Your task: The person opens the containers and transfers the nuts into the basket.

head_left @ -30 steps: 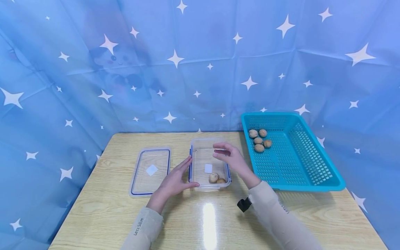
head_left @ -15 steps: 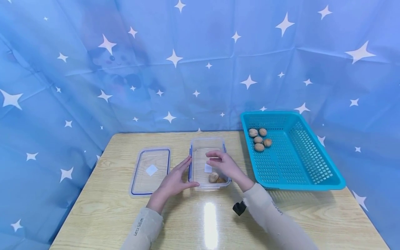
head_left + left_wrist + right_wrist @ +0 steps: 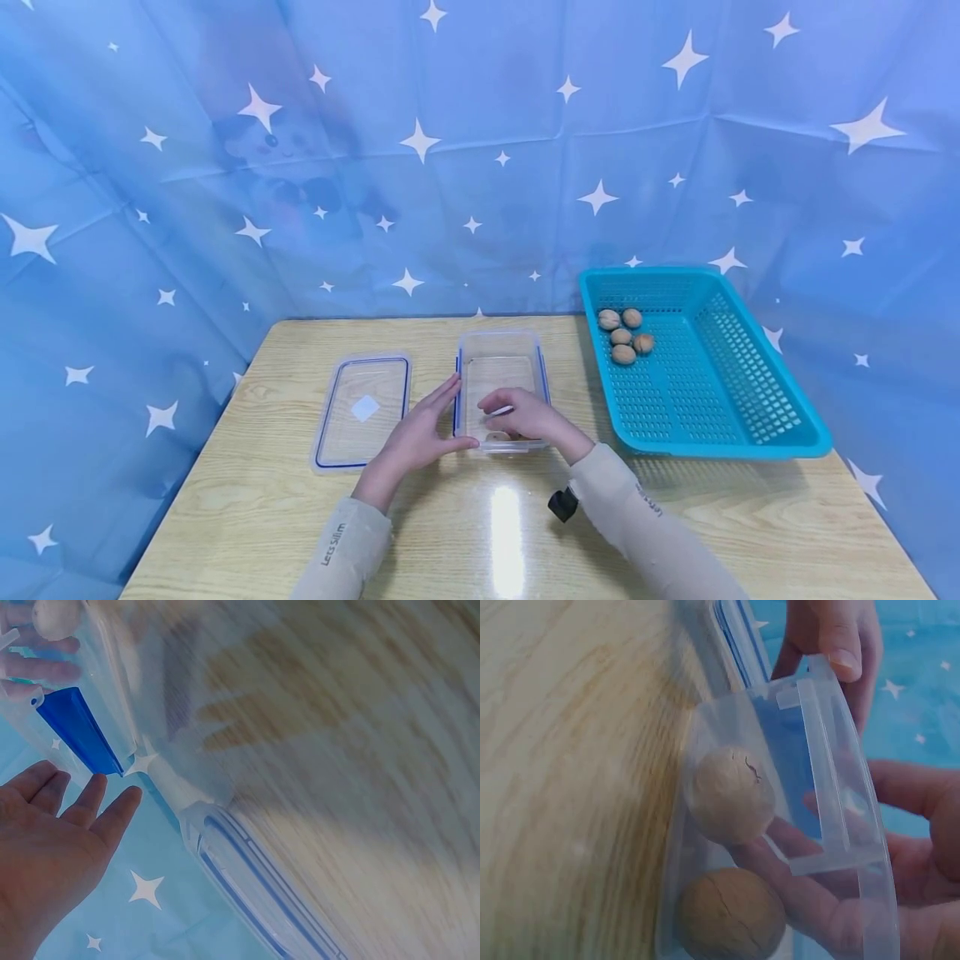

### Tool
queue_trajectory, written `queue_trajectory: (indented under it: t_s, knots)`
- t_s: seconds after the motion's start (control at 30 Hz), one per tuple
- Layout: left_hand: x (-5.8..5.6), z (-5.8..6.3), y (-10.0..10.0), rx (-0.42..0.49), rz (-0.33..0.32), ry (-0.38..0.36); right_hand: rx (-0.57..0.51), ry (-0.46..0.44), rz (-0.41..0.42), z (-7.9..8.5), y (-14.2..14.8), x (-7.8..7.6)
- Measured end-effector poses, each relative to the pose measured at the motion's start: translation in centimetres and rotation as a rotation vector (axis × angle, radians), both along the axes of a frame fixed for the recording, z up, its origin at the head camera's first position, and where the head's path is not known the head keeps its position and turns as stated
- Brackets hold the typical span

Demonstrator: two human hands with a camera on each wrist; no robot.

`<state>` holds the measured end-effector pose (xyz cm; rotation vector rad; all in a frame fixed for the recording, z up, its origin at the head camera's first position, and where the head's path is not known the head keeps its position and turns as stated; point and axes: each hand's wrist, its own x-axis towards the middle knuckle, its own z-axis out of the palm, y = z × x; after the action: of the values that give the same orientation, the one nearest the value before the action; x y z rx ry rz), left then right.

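Observation:
A clear plastic food box [image 3: 501, 343] with blue side clips stands at the middle of the table. My left hand [image 3: 422, 432] rests along its left side, fingers straight, thumb at the front left corner. My right hand [image 3: 522, 415] reaches down inside the box, fingers loosely bent. Two walnuts lie at the box's front end in the right wrist view. A fingertip meets the lower edge of the pale walnut [image 3: 731, 796], while the browner walnut [image 3: 731, 915] sits beside it. The right hand partly covers them in the head view.
The box's clear lid [image 3: 382, 387], edged with a blue seal, lies flat to the left. A teal basket [image 3: 783, 375] stands at the right, with several walnuts [image 3: 622, 354] in its left part. A blue star-patterned curtain [image 3: 480, 167] hangs behind the table.
My right hand has come down and left, from over the box to its front end. The pale walnut now shows slightly further left. My left hand has stayed in place.

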<state>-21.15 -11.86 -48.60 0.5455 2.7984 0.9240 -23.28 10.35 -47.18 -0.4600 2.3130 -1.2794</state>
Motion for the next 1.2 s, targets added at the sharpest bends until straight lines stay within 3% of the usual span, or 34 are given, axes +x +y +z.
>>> queue_trajectory:
  t_s: [0.2, 0.43, 1.2]
  knots:
    - [0.0, -0.1, 0.1, 0.007, -0.012, 0.007, -0.016, -0.075, 0.134, -0.2, 0.2, -0.2]
    - [0.0, -0.1, 0.0, -0.001, -0.010, 0.010, -0.035, -0.008, 0.166, -1.6, -0.2, -0.5]
    - [0.0, -0.3, 0.1, 0.008, -0.011, 0.020, -0.133, -0.067, 0.039, -1.5, -0.7, -0.1]
